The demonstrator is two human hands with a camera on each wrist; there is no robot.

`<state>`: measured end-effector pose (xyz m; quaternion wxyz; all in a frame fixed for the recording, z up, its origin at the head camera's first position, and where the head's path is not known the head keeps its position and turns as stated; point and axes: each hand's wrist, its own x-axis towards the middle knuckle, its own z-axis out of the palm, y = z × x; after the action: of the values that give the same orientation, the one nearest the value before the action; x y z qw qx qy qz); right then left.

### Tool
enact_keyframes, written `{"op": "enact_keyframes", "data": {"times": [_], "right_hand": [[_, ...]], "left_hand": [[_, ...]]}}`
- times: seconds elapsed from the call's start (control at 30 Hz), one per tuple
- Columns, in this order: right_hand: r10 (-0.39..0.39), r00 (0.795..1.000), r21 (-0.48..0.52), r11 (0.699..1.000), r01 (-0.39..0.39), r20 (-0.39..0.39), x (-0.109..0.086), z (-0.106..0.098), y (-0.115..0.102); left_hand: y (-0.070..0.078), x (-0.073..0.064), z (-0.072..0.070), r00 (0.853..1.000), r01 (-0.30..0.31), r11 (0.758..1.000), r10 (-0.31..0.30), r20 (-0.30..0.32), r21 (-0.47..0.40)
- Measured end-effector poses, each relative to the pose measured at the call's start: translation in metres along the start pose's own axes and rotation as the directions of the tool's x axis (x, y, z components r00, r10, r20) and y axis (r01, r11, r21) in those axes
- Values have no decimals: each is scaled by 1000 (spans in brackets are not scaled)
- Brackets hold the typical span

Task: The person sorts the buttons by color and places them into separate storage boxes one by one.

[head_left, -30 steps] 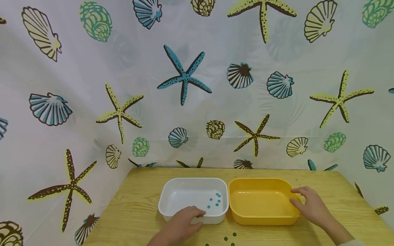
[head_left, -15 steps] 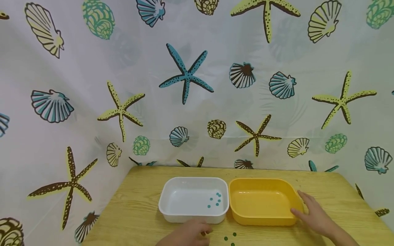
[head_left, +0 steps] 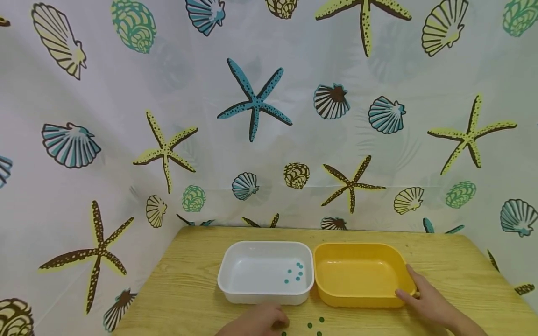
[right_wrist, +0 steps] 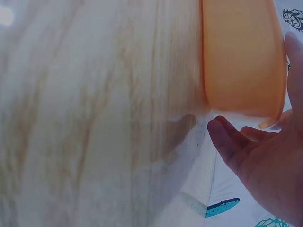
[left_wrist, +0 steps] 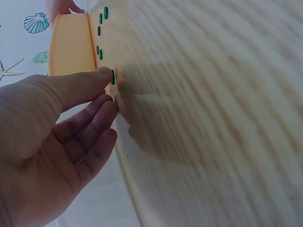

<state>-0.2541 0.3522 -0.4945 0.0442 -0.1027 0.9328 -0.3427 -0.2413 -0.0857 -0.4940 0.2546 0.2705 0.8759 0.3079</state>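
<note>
My left hand is low over the table in front of the white plastic tub. In the left wrist view its thumb tip is right at a green disc, with the other fingers loosely bent below. More small green discs lie on the wood nearby. Several blue-green discs lie inside the white tub, toward its right end. My right hand rests at the right end of the yellow tub, thumb toward the front corner and index finger along the rim. Nothing shows inside the yellow tub.
Both tubs stand side by side on a wooden table. A white cloth printed with shells and starfish hangs behind the table and along both sides.
My left hand has come down from above the white tub's front rim to the table in front of it. The right hand has settled lower around the yellow tub's right end.
</note>
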Motion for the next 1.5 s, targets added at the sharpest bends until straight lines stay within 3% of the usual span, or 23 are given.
{"op": "enact_keyframes", "data": {"times": [0.47,0.77,1.07,1.5], "right_hand": [[44,999,2,999,-44,26,3,4,4],[78,996,13,997,-79,34,1,5,3],[83,996,3,997,-83,38,1,4,1],[83,996,-2,997,-83,33,0,4,2]], "left_hand": [[1,5,2,996,-94,995,94,11,-14],[4,7,5,1000,-23,1000,23,7,-17],[2,10,4,997,-79,995,77,30,65],[9,8,7,998,-61,991,64,-21,116]]}}
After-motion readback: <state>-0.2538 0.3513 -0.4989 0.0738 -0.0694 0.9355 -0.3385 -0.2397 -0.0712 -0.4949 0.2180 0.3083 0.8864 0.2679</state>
